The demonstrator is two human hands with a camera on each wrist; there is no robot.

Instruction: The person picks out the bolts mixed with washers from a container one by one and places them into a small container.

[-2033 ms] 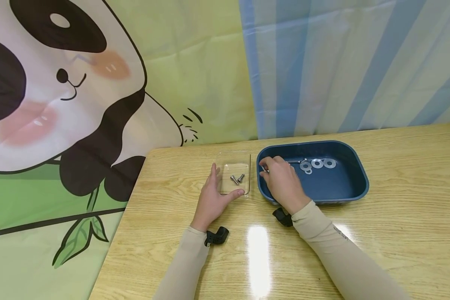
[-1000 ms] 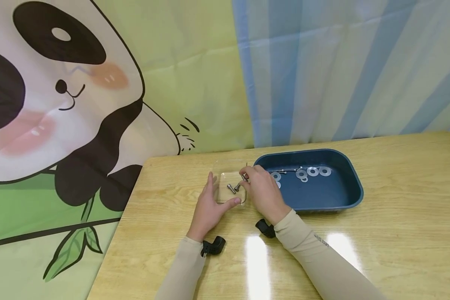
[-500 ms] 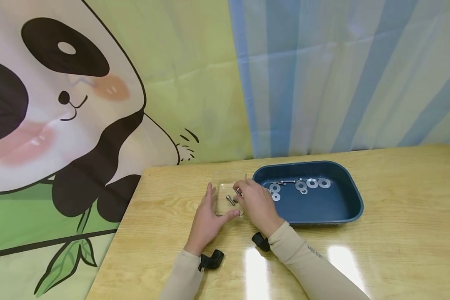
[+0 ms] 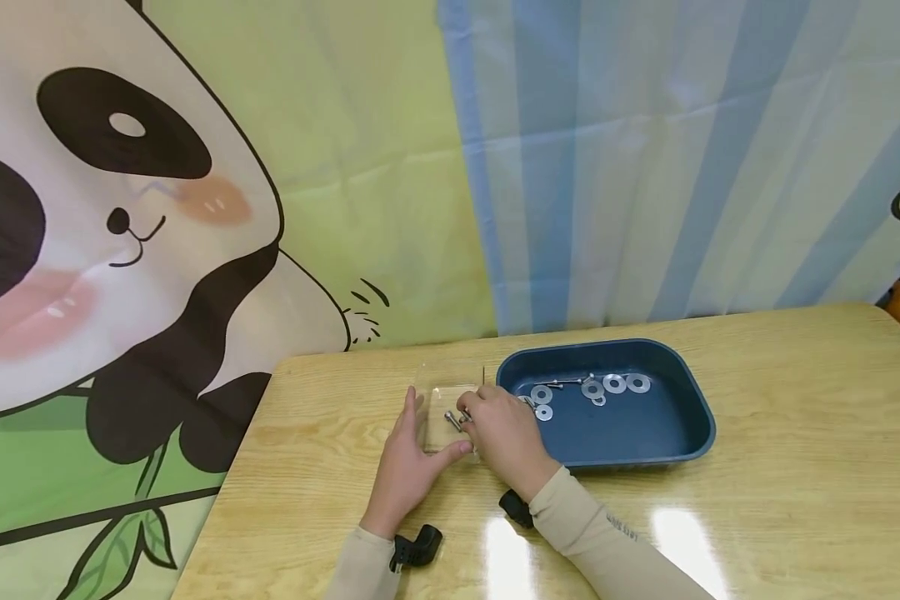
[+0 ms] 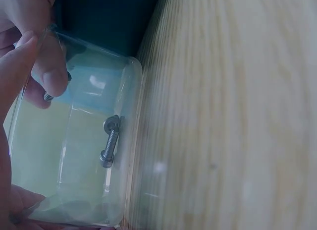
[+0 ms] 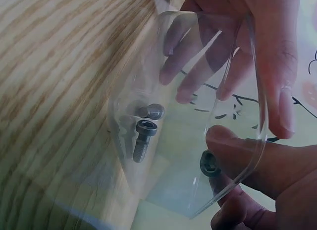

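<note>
My left hand (image 4: pixel 403 477) holds a clear plastic box (image 4: pixel 437 437) on the table, thumb along its near side and fingers along its left side. Two metal socket-head bolts (image 6: pixel 142 142) lie on the box floor. Over the box's right part, my right hand (image 4: pixel 512 440) pinches another socket-head bolt (image 6: pixel 210 163) between thumb and fingers. In the right wrist view this bolt's head faces the camera, seen through the clear wall. The left wrist view shows its threaded end (image 5: pixel 48 97) below a fingertip.
A dark blue tray (image 4: pixel 637 437) stands just right of the box. Several flat washers (image 4: pixel 614 383) and some long thin screws (image 4: pixel 568 382) lie in it. Behind the wooden table (image 4: pixel 810 417) hangs a printed curtain (image 4: pixel 390 208).
My right hand has carried a bolt from the blue tray leftward and lowered it into the clear box. My left hand stays on the box. The head view has tilted upward.
</note>
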